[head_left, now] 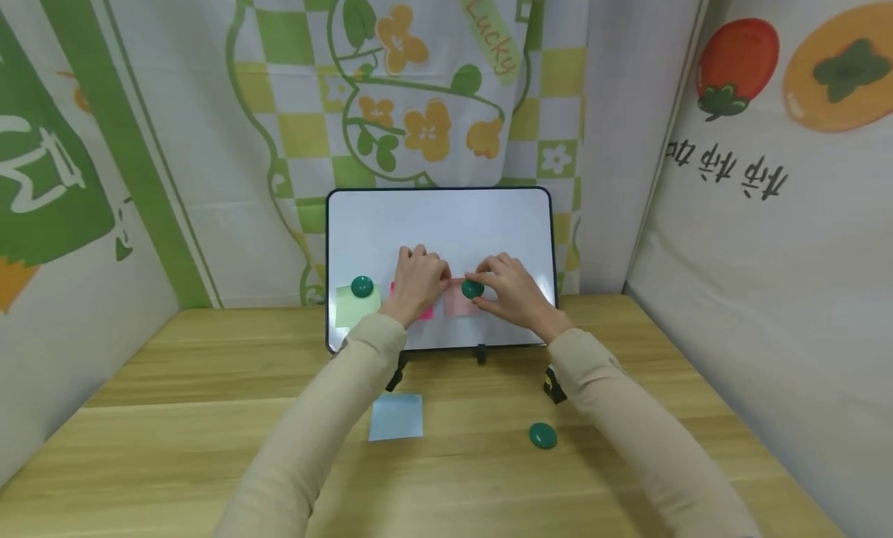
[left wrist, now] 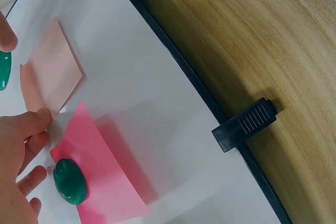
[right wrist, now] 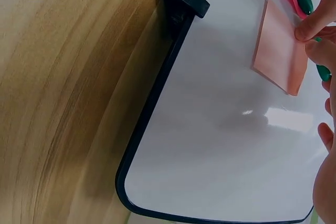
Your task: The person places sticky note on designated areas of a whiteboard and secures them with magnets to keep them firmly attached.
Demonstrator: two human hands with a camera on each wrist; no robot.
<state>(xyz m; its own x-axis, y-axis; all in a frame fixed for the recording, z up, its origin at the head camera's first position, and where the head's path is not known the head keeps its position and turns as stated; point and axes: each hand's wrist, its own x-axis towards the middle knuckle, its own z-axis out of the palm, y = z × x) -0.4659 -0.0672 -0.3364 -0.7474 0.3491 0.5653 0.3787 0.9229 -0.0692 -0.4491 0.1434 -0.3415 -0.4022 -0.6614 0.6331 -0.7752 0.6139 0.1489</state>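
A salmon-pink sticky note (head_left: 456, 301) lies against the white surface of a black-framed whiteboard (head_left: 439, 220). My left hand (head_left: 418, 282) pinches this note at its upper edge, thumb tip on the paper. Between thumb and fingers, my right hand (head_left: 515, 294) holds a round green magnet (head_left: 472, 288) right at the note's top. Left of it, a hot-pink sticky note (left wrist: 113, 174) hangs under another green magnet (left wrist: 70, 181), mostly behind my left hand in the head view. Farther left, a pale green note (head_left: 356, 312) has a green magnet (head_left: 362, 287) at its upper edge.
On the wooden table (head_left: 474, 476) lie a light blue sticky note (head_left: 396, 419) and a loose green magnet (head_left: 543, 436). A black clip (left wrist: 245, 124) grips the whiteboard's lower edge. Printed curtains (head_left: 425, 88) hang behind the board and at both sides.
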